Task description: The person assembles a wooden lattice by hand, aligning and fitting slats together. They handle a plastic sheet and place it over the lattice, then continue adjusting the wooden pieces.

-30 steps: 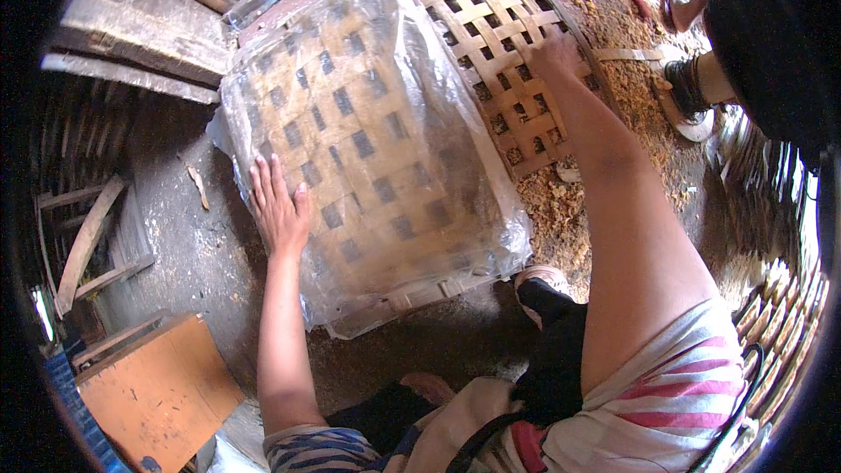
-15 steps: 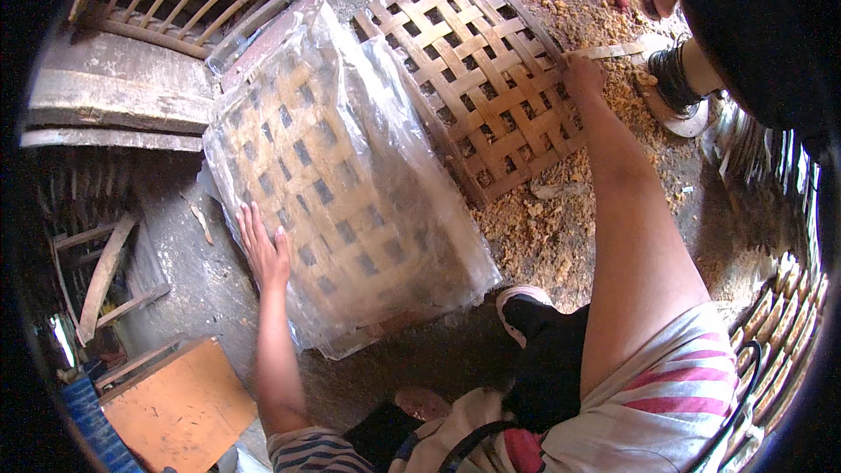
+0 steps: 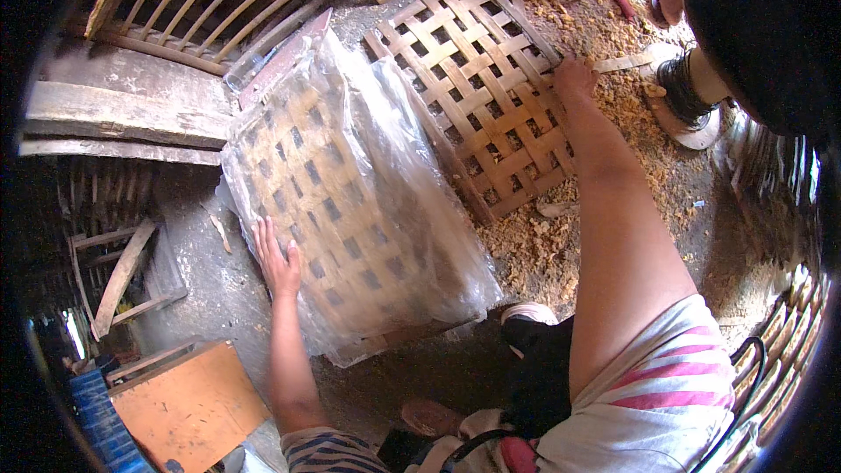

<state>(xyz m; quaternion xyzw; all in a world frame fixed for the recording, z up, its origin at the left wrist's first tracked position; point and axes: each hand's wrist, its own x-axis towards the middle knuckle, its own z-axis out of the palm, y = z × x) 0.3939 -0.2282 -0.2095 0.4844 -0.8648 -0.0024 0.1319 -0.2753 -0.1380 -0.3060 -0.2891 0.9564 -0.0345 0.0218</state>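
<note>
A woven bamboo tray wrapped in clear plastic sheet [image 3: 328, 201] lies before me, its lattice showing through. My left hand [image 3: 278, 256] rests on its left edge, fingers stretched out flat. To its right lies a bare woven bamboo tray [image 3: 491, 96] with open square gaps. My right hand [image 3: 575, 79] is closed around the right rim of this bare tray, though the fingertips are partly hidden. The bare tray's left side lies against the crumpled plastic.
Yellowish-brown crumbs [image 3: 545, 250] cover the floor around the bare tray. Another person's foot [image 3: 688, 118] stands at the right. A slatted wooden rack [image 3: 219, 0] is at the far left, above a wooden beam [image 3: 123, 114]. An orange box [image 3: 188, 403] sits near left.
My view has shifted a little, so the scene sits farther right and lower. The bare tray has moved slightly left with my right hand. My left hand stays on the plastic.
</note>
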